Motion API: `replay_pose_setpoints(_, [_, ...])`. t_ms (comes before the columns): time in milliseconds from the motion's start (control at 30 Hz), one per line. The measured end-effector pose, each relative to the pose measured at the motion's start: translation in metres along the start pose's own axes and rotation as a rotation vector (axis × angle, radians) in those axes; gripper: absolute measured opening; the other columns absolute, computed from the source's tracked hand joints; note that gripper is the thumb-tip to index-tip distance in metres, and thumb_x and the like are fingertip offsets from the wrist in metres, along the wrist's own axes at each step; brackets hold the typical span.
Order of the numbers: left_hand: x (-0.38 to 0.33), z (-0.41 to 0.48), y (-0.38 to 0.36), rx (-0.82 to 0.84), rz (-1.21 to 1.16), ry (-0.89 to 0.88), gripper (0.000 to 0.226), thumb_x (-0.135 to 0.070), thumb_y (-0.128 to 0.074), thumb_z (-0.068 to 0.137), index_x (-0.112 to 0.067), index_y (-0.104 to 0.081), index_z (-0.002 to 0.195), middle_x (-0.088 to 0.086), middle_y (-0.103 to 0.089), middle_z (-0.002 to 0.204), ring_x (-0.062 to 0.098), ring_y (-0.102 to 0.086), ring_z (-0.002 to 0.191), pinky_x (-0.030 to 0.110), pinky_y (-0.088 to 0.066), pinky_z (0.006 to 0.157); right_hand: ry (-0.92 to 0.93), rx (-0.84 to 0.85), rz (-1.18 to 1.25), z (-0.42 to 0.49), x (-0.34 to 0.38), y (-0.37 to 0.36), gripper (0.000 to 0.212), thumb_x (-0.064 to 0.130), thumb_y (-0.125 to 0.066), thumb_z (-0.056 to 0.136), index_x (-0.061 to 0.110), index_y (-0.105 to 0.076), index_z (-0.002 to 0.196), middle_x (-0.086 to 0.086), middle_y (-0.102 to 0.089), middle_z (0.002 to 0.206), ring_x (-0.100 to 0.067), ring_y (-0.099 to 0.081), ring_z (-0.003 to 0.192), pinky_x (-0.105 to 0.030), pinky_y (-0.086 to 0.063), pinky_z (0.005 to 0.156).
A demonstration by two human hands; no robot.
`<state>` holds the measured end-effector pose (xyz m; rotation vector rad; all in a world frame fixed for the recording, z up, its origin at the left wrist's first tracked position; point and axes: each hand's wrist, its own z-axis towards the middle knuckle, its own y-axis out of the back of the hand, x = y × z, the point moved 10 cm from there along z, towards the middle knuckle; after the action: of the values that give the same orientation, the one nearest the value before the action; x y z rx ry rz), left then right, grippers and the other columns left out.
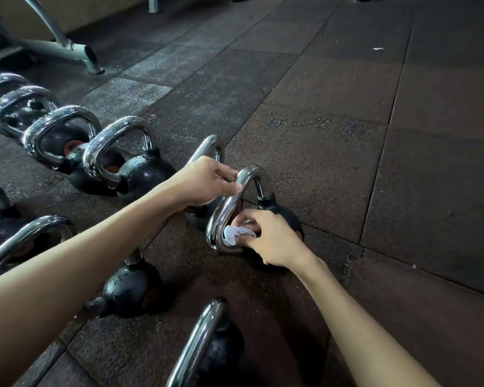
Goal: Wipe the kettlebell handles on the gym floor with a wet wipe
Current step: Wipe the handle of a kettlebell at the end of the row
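A gym's free-weight area
Dark speckled rubber tiles (333, 129) laid edge to edge cover the floor; black kettlebells (143, 174) with chrome handles (118, 131) stand on them in two rows, and the grey tubular metal foot of an exercise machine (67, 48) rests on the tiles at the far left

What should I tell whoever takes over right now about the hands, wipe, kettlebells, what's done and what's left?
Left hand grips the top of the end kettlebell's handle, steadying it.
Right hand pinches the wet wipe against that handle's lower inside.
Far-row handles look beaded wet, probably wiped.
Left: finish this handle, then likely the near-row handles; their state is unclear.
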<state>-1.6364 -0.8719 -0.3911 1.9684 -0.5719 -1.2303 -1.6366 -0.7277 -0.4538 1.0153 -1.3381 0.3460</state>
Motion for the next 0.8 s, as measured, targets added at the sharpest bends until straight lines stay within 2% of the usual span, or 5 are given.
replay_pose_setpoints(167, [-0.012, -0.002, -0.004, -0.012, -0.006, -0.008, 0.043, -0.044, -0.081, 0.087, -0.025, -0.074, 0.125, -0.008, -0.077, 0.105, 0.008, -0.071, 0.099, 0.026, -0.053, 0.092, -0.046, -0.257, 0.125, -0.022, -0.028, 0.038, 0.017, 0.012, -0.08, 0.084, 0.024, -0.074, 0.094, 0.008, -0.079, 0.085, 0.003, -0.065, 0.062, -0.007, -0.038, 0.044])
replay_pose_setpoints(367, [-0.073, 0.006, -0.032, -0.014, 0.125, -0.039, 0.038, -0.049, -0.081, 0.085, -0.029, -0.076, 0.116, -0.006, -0.076, 0.115, 0.017, -0.071, 0.103, 0.04, -0.056, 0.101, -0.125, -0.629, 0.384, -0.07, -0.065, 0.115, 0.013, 0.006, -0.077, 0.089, 0.015, -0.069, 0.093, -0.002, -0.075, 0.077, -0.001, -0.041, 0.035, -0.019, -0.03, 0.034])
replay_pose_setpoints(533, [-0.106, 0.004, -0.049, -0.074, 0.329, -0.048, 0.034, -0.051, -0.08, 0.08, -0.025, -0.076, 0.103, -0.003, -0.072, 0.101, 0.024, -0.067, 0.097, 0.036, -0.055, 0.091, -0.155, -0.676, 0.365, -0.094, -0.075, 0.136, 0.014, 0.011, -0.08, 0.088, 0.021, -0.071, 0.09, 0.001, -0.075, 0.075, -0.006, -0.039, 0.038, -0.023, -0.031, 0.037])
replay_pose_setpoints(667, [-0.073, 0.0, -0.038, 0.039, 0.077, -0.003, 0.034, -0.051, -0.086, 0.078, -0.03, -0.081, 0.105, -0.014, -0.076, 0.104, 0.007, -0.07, 0.093, 0.029, -0.053, 0.09, -0.112, -0.706, 0.449, -0.101, -0.069, 0.14, 0.018, 0.004, -0.079, 0.086, 0.018, -0.074, 0.097, 0.0, -0.077, 0.081, 0.001, -0.053, 0.049, -0.014, -0.038, 0.043])
replay_pose_setpoints(800, [-0.07, -0.005, -0.053, 0.098, -0.038, -0.046, 0.031, -0.053, -0.086, 0.078, -0.036, -0.082, 0.104, -0.014, -0.078, 0.101, 0.008, -0.072, 0.098, 0.033, -0.056, 0.098, -0.068, -0.667, 0.506, -0.087, -0.048, 0.13, 0.032, 0.006, -0.084, 0.082, 0.018, -0.076, 0.111, 0.002, -0.08, 0.092, 0.002, -0.066, 0.066, -0.009, -0.045, 0.058])
